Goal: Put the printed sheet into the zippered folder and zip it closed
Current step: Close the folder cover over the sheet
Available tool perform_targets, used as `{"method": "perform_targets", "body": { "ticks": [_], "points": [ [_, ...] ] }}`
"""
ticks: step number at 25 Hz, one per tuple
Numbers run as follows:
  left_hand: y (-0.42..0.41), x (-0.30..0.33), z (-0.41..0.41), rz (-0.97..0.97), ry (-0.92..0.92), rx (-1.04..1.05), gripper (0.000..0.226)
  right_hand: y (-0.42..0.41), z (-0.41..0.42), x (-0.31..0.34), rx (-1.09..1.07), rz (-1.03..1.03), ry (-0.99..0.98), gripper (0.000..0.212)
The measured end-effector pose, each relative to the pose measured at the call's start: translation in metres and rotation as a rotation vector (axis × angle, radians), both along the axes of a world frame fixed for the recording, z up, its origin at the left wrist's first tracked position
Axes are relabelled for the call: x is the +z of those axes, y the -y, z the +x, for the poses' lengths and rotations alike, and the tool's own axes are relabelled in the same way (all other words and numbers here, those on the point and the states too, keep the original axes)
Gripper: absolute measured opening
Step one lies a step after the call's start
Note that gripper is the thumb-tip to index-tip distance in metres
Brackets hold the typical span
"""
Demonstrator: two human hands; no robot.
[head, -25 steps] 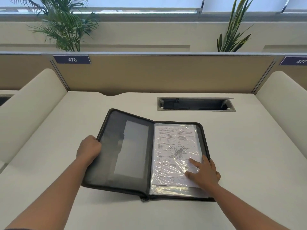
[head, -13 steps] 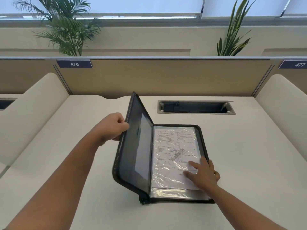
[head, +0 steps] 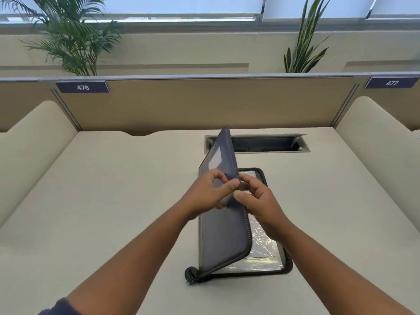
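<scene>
The black zippered folder (head: 227,233) lies on the desk, half closed. Its left cover stands tilted over the right half. My left hand (head: 210,193) grips the cover's free edge from the left, thumb on the outside. My right hand (head: 258,202) meets it from the right, its curled fingers and thumb pinching the same zipper edge. The printed sheet (head: 261,243) lies in a shiny clear sleeve on the folder's right half, mostly hidden under the cover and my right hand. The zipper's end (head: 191,276) bunches at the near left corner.
The desk (head: 113,201) is cream, with low padded dividers at left (head: 34,151) and right (head: 381,144). An open cable slot (head: 270,144) sits just behind the folder. A tan partition with number plates 476 and 477 closes the back, with plants beyond it.
My left hand has swung the cover from nearly flat on the left up and over toward the right half. My right hand has left the sheet and come up to the cover's edge.
</scene>
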State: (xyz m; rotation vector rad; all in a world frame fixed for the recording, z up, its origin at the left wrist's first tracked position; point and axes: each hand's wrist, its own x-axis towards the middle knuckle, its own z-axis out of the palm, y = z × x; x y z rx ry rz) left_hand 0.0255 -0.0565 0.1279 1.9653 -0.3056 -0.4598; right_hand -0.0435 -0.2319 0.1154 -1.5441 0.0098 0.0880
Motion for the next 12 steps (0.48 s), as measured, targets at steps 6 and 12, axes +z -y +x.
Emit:
{"method": "perform_targets", "body": {
  "ticks": [6,12],
  "points": [
    [-0.013,-0.084,-0.017,0.464,0.125,-0.244,0.064,0.067,-0.002,-0.031,-0.181,-0.183,-0.226,0.050],
    [-0.031,-0.135,-0.036,0.753,0.137,-0.352,0.093,0.090,-0.022,-0.090,-0.206,-0.623,-0.367,0.043]
  ]
}}
